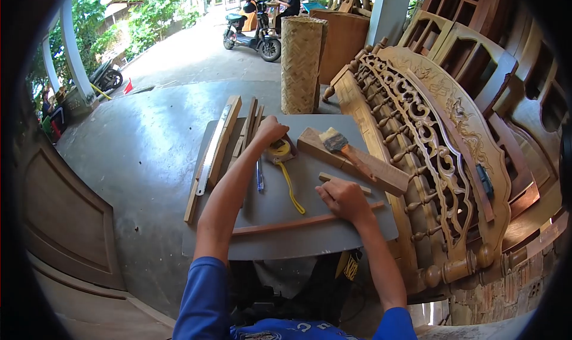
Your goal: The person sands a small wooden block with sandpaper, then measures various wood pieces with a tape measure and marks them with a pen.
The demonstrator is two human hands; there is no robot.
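Note:
My left hand (271,131) is closed at the table's far side, beside several narrow wood strips (245,134) and just above a yellow tape measure (277,150) with a yellow strap. What its fingers hold, if anything, is hidden. Curled into a loose fist, my right hand (344,198) rests over a short thin wooden stick (326,177), with nothing showing in its fingers. A long reddish wood strip (298,224) lies in front of it. Beyond, a paintbrush (351,156) rests on a wooden block (381,172). A blue pen (260,177) lies between my arms.
On the left of the grey table (286,244) a saw blade (213,152) lies along a wood piece. A carved wooden panel (417,137) leans at the right. A woven roll (300,66) stands behind the table. Farther off are a scooter (253,36) and a seated person (290,6).

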